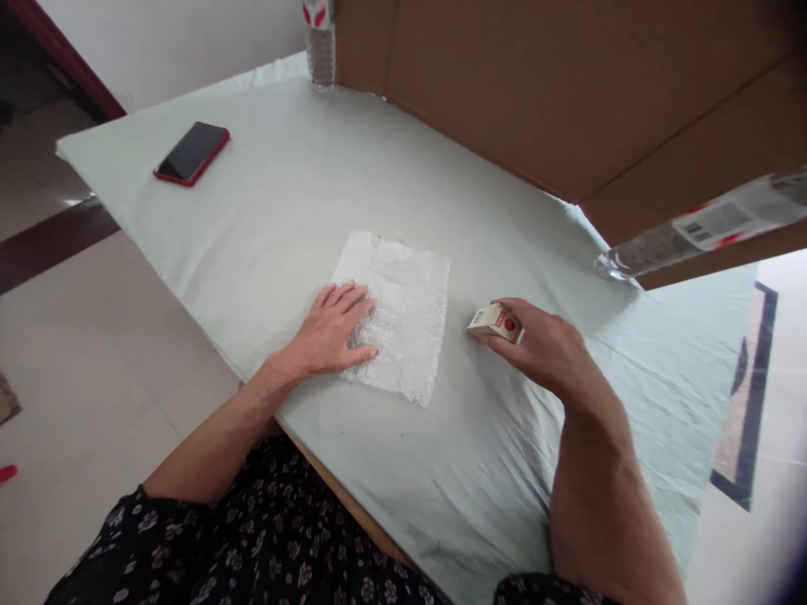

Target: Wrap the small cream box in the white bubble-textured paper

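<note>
A sheet of bubble wrap, whitish and roughly square, lies flat on the cloth-covered table. My left hand rests on its left edge, palm down with the fingers spread. To the right of the sheet, my right hand grips a small cream carton box with red print between thumb and fingers. The box is tilted, close to the cloth; whether it touches the table I cannot tell. Part of the box is hidden by my fingers.
A phone in a red case lies at the far left of the table. A large cardboard panel stands at the back. Beside it are a clear water bottle and another bottle at the right. The table's near edge runs along my body.
</note>
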Tool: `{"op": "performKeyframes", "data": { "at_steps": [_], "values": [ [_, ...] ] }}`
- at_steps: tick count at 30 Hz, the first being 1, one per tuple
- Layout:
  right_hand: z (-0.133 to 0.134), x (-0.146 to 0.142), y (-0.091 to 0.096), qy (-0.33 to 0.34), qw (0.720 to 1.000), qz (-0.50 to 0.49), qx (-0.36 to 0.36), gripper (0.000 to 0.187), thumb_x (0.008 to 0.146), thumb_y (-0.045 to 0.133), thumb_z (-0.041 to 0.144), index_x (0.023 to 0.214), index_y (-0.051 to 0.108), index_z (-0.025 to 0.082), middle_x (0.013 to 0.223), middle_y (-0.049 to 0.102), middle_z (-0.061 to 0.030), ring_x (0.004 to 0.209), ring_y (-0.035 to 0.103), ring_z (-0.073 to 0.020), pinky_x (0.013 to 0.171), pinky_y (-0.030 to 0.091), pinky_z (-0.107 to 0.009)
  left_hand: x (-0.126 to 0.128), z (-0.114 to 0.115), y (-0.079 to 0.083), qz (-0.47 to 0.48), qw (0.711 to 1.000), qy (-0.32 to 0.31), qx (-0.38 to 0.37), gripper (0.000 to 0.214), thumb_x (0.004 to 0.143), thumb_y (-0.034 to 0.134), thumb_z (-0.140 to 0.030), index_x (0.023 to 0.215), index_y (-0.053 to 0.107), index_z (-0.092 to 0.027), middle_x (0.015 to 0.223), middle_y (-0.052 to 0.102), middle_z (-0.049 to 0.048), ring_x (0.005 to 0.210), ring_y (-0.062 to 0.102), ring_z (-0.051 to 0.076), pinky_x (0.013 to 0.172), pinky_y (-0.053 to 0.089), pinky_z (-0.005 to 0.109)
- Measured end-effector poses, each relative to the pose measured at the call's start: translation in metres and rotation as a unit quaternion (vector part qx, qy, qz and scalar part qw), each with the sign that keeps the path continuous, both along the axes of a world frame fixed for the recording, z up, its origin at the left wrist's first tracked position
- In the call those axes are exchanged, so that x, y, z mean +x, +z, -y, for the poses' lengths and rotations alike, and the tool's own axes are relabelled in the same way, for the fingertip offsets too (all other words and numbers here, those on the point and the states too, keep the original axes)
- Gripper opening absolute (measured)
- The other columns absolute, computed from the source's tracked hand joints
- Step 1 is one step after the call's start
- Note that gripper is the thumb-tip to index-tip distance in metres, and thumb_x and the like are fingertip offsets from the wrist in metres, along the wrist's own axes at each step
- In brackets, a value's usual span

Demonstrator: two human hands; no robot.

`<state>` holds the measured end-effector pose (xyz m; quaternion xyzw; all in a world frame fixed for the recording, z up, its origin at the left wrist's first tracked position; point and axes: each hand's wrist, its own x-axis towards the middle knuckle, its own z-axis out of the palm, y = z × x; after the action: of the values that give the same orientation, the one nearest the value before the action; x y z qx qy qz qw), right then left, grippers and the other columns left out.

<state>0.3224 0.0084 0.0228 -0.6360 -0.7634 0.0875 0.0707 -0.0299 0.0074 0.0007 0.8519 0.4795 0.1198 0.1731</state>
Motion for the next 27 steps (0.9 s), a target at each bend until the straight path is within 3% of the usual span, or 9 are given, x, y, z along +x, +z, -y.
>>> {"op": "performKeyframes", "data": {
  "at_steps": [4, 8, 14, 17, 21, 27],
  "values": [
    [0.007, -0.025, 0.02, -0.013, 0.996, -0.084, 0.035, 0.045, 0.082, 0.066, 0.049, 0.119, 0.066, 0.023, 0.095, 0.075, -0.0082, 0.081, 0.069, -0.0292, 0.074, 0.053, -0.043, 0.002, 0.005, -0.013, 0.011, 1.0, 0.009, -0.002, 0.08, 0.085, 0.07, -0.052, 0.153, 0.043, -0.018, 0.161, 0.044, 0.0159, 0.154, 0.031, 0.037, 0.128, 0.019, 0.056],
    [0.009, -0.069, 0.036, 0.065, 0.984, -0.153, 0.061, 0.047, 0.085, 0.068, 0.047, 0.126, 0.063, 0.024, 0.104, 0.075, -0.007, 0.088, 0.07, -0.0257, 0.082, 0.053, -0.04, 0.005, 0.003, -0.015, 0.02, 1.0, 0.022, -0.004, 0.089, 0.082, 0.071, -0.053, 0.155, 0.037, -0.016, 0.16, 0.045, 0.0172, 0.154, 0.031, 0.037, 0.127, 0.018, 0.055],
    [-0.015, -0.126, 0.01, 0.192, 0.977, -0.09, 0.02, 0.043, 0.087, 0.065, 0.031, 0.129, 0.062, 0.023, 0.102, 0.076, -0.0078, 0.095, 0.07, -0.0284, 0.088, 0.049, -0.044, 0.007, 0.003, -0.016, 0.024, 0.999, 0.026, -0.005, 0.102, 0.079, 0.072, -0.054, 0.158, 0.027, -0.01, 0.161, 0.042, 0.0214, 0.154, 0.031, 0.037, 0.127, 0.017, 0.053],
    [-0.021, -0.132, -0.004, 0.222, 0.972, -0.076, -0.008, 0.049, 0.088, 0.064, 0.034, 0.135, 0.057, 0.025, 0.114, 0.075, -0.0099, 0.102, 0.069, -0.031, 0.09, 0.048, -0.046, 0.007, 0.004, -0.019, 0.036, 0.999, 0.029, 0.001, 0.099, 0.081, 0.071, -0.055, 0.159, 0.026, -0.013, 0.162, 0.042, 0.0196, 0.155, 0.031, 0.035, 0.128, 0.016, 0.052],
    [-0.021, -0.121, -0.009, 0.229, 0.966, -0.124, -0.016, 0.062, 0.089, 0.065, 0.041, 0.145, 0.048, 0.025, 0.137, 0.067, -0.0127, 0.123, 0.063, -0.0341, 0.1, 0.048, -0.051, 0.008, 0.004, -0.02, 0.046, 0.999, 0.026, 0.002, 0.097, 0.081, 0.071, -0.054, 0.159, 0.027, -0.015, 0.161, 0.043, 0.0183, 0.154, 0.032, 0.035, 0.128, 0.016, 0.052],
    [-0.022, -0.116, -0.011, 0.197, 0.97, -0.14, -0.022, 0.042, 0.086, 0.066, 0.038, 0.125, 0.062, 0.022, 0.12, 0.074, -0.0115, 0.108, 0.069, -0.0318, 0.094, 0.051, -0.049, 0.007, 0.003, -0.019, 0.044, 0.999, 0.021, 0.003, 0.103, 0.078, 0.076, -0.055, 0.158, 0.028, -0.01, 0.159, 0.044, 0.0207, 0.153, 0.033, 0.036, 0.128, 0.017, 0.051]
  ]
}}
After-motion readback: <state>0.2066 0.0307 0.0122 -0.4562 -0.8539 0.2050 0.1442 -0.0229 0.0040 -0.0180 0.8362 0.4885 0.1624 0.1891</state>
